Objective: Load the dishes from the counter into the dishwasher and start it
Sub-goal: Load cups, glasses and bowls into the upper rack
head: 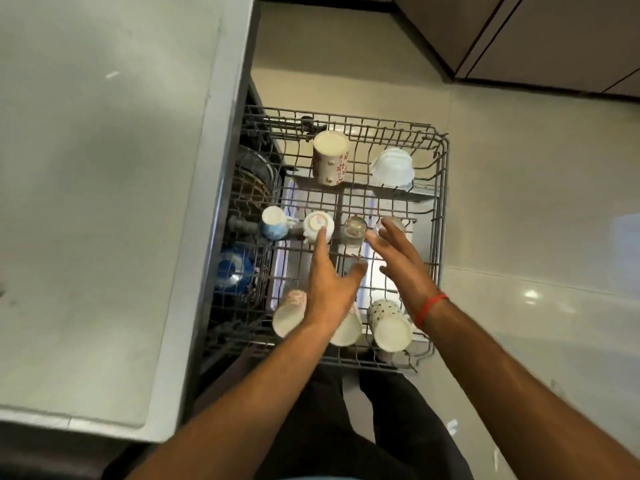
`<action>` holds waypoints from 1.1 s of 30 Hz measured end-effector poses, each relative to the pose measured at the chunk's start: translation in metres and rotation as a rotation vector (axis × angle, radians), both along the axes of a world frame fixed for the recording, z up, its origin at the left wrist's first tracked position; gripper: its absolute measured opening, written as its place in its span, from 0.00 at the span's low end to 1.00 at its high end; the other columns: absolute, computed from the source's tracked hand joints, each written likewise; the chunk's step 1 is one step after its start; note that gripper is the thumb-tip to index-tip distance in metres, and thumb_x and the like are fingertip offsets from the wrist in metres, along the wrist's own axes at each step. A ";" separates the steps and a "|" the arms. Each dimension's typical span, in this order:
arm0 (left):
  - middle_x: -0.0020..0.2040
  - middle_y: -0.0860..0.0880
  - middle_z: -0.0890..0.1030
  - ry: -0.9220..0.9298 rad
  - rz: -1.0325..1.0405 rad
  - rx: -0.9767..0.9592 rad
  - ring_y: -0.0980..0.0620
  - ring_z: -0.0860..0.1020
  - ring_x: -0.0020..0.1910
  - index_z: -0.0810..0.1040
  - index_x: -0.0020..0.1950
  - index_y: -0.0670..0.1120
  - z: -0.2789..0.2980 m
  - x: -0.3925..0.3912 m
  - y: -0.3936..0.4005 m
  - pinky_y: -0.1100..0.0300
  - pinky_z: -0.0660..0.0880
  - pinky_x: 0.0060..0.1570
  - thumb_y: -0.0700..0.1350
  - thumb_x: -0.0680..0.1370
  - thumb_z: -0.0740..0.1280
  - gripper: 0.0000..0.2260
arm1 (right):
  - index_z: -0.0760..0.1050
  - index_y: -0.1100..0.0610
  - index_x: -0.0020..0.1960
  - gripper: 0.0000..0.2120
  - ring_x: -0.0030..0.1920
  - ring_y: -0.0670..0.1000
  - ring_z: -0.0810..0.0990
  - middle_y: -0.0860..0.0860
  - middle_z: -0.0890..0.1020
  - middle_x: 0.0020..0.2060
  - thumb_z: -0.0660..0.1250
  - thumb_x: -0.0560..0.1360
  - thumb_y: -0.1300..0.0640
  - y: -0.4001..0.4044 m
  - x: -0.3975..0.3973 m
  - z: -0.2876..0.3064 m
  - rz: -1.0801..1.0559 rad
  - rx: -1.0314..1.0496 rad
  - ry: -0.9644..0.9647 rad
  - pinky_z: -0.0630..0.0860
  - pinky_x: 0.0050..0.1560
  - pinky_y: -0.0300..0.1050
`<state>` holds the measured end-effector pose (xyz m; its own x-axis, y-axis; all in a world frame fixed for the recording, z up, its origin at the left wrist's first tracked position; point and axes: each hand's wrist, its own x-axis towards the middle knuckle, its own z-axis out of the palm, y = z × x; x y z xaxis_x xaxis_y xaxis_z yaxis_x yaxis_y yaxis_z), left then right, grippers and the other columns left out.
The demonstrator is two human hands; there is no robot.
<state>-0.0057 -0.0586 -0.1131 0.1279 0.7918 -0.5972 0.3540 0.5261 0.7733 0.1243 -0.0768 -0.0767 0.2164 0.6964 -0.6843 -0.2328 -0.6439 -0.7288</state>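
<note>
The dishwasher's upper wire rack (440, 188) is pulled out over the floor. It holds upside-down mugs: a tall cream one with red marks (330, 157), a white bowl (393, 167), a blue-and-white cup (273, 223), a small white cup (317, 225), two glasses (355, 230) and three mugs along the near edge (389, 325). My left hand (329, 282) hovers open over the rack, its forefinger touching the small white cup. My right hand (401, 261) is open beside it, fingers spread near the right glass (394, 223).
A grey counter (104, 202) runs along the left, ending at the dishwasher opening. A blue dish (232, 268) and dark plates (252, 168) sit in the lower rack underneath. Tiled floor (519, 202) lies to the right, with cabinet doors (554, 39) at top right.
</note>
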 end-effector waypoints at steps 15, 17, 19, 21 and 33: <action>0.81 0.48 0.62 -0.187 0.202 0.053 0.52 0.62 0.78 0.54 0.83 0.57 0.121 0.051 -0.127 0.54 0.63 0.72 0.46 0.81 0.71 0.36 | 0.61 0.40 0.78 0.38 0.74 0.43 0.65 0.39 0.66 0.75 0.65 0.71 0.34 -0.129 0.061 0.086 0.157 0.212 0.031 0.64 0.74 0.51; 0.80 0.48 0.62 -0.205 0.258 0.061 0.49 0.63 0.78 0.56 0.82 0.57 0.130 0.063 -0.154 0.56 0.64 0.68 0.47 0.81 0.70 0.34 | 0.61 0.41 0.78 0.38 0.72 0.42 0.66 0.38 0.66 0.74 0.65 0.71 0.34 -0.148 0.076 0.096 0.174 0.244 0.031 0.65 0.71 0.48; 0.79 0.47 0.64 -0.218 0.288 0.055 0.49 0.64 0.77 0.57 0.82 0.56 0.137 0.073 -0.178 0.58 0.64 0.65 0.48 0.80 0.71 0.34 | 0.61 0.41 0.78 0.36 0.70 0.41 0.66 0.39 0.65 0.75 0.64 0.73 0.34 -0.161 0.087 0.104 0.206 0.268 0.020 0.66 0.67 0.46; 0.74 0.48 0.68 -0.223 0.316 0.039 0.51 0.68 0.72 0.57 0.82 0.56 0.137 0.078 -0.193 0.59 0.66 0.62 0.48 0.80 0.71 0.34 | 0.61 0.41 0.79 0.34 0.71 0.41 0.67 0.41 0.65 0.76 0.64 0.75 0.35 -0.167 0.093 0.110 0.245 0.265 0.018 0.67 0.65 0.44; 0.78 0.47 0.65 -0.270 0.405 -0.034 0.47 0.65 0.76 0.57 0.81 0.59 0.124 0.078 -0.179 0.53 0.64 0.66 0.53 0.79 0.72 0.35 | 0.61 0.39 0.78 0.35 0.74 0.46 0.67 0.41 0.67 0.75 0.64 0.74 0.32 -0.139 0.104 0.114 0.420 0.206 -0.042 0.67 0.68 0.47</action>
<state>0.0723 -0.2378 0.0111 -0.0330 0.7904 -0.6116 -0.0952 0.6067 0.7892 0.2284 -0.2161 0.0375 -0.0887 0.8501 -0.5191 0.0496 -0.5167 -0.8547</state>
